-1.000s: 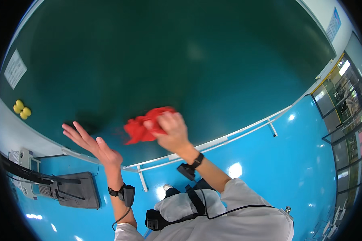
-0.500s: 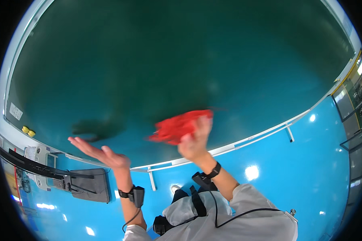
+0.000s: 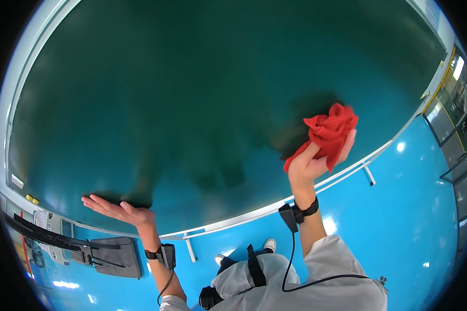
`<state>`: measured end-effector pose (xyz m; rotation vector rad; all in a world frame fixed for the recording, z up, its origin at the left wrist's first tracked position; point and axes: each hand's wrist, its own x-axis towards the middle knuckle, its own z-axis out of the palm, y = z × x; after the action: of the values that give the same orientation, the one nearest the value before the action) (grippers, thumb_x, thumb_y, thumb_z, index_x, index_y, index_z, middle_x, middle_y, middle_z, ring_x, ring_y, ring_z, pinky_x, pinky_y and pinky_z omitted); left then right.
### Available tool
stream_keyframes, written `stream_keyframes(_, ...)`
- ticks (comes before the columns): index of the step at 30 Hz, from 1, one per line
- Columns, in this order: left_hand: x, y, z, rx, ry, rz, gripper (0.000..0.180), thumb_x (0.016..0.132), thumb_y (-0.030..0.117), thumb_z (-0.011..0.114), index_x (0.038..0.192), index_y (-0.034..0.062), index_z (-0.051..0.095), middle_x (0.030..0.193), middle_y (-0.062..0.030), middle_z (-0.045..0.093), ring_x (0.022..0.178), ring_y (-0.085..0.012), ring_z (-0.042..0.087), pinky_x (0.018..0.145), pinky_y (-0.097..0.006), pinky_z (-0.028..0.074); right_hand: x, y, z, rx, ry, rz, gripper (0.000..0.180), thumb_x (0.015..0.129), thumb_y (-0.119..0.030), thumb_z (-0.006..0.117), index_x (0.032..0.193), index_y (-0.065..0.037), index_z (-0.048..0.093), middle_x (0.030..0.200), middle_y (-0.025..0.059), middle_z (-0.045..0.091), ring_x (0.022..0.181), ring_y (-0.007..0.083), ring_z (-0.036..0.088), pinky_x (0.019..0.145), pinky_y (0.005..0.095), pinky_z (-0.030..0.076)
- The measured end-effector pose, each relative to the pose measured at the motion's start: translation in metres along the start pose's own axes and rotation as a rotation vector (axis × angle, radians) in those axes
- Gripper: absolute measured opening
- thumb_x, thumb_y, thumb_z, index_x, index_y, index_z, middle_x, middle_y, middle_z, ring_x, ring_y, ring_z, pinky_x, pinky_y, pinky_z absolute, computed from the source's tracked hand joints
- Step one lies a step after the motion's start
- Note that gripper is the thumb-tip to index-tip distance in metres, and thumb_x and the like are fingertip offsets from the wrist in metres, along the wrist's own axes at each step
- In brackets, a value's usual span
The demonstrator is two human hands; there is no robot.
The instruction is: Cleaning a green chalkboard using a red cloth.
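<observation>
Head view, looking down on a large dark green surface [image 3: 192, 103] with a pale metal rim along its near edge. My right hand [image 3: 311, 163] is raised over the right part of the surface, its fingers [image 3: 347, 145] closed around a crumpled red cloth [image 3: 329, 132]; the cloth bunches above my palm and a fold hangs down beside my thumb. Whether the cloth touches the surface I cannot tell; a dark shadow lies on the green just left of it. My left hand [image 3: 119, 210] is held flat and palm up at the near left edge of the surface, fingers [image 3: 91, 202] stretched out wide and holding nothing. The two hands are well apart. Each wrist carries a black band with a small black box, and a cable runs from the right one down over my white sleeve. Two small yellow objects [image 3: 31, 198] sit at the far left edge of the surface. Below that edge, on the glossy blue floor [image 3: 425, 217], stands a grey case [image 3: 114, 256] beside pale equipment. One pale shoe [image 3: 270, 244] shows on the floor under me.
</observation>
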<state>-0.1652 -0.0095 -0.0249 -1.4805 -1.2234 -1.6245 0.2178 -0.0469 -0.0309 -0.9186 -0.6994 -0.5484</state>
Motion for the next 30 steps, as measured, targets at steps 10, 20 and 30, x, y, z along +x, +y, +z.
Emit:
stream_keyframes(10,0.003,0.000,0.002,-0.020,0.027,0.006,0.078,0.106,0.056,0.032,0.164,0.0030,0.027,0.172,-0.0209,0.014,0.160,-0.0384,0.011,0.127,-0.057,0.011,-0.064,-0.085,0.027,-0.077,-0.466,-0.531,0.042,0.099,-0.037,0.064,0.141,-0.029,0.060,0.140,0.0031,0.060,0.134,0.0295,0.054,0.118,0.0559,0.033)
stream_keyframes(20,0.001,0.005,0.008,0.020,0.025,0.063,0.074,0.109,0.052,0.031,0.163,0.0029,0.027,0.172,-0.0194,0.017,0.159,-0.0402,0.011,0.126,-0.058,0.012,0.047,0.000,0.005,-0.062,-0.084,-0.163,0.044,0.108,-0.019,0.043,0.147,0.001,0.047,0.140,0.0239,0.054,0.127,0.0376,0.057,0.110,0.0509,0.042)
stream_keyframes(30,0.012,0.075,-0.009,-0.302,0.056,-0.148,0.076,0.102,0.045,0.050,0.159,-0.0011,0.032,0.170,-0.0212,0.022,0.158,-0.0387,0.016,0.126,-0.057,0.016,-0.032,-0.097,0.030,-0.146,-0.462,-0.599,0.045,0.099,-0.027,0.064,0.142,-0.019,0.059,0.140,0.0107,0.059,0.137,0.0372,0.052,0.117,0.0538,0.037)
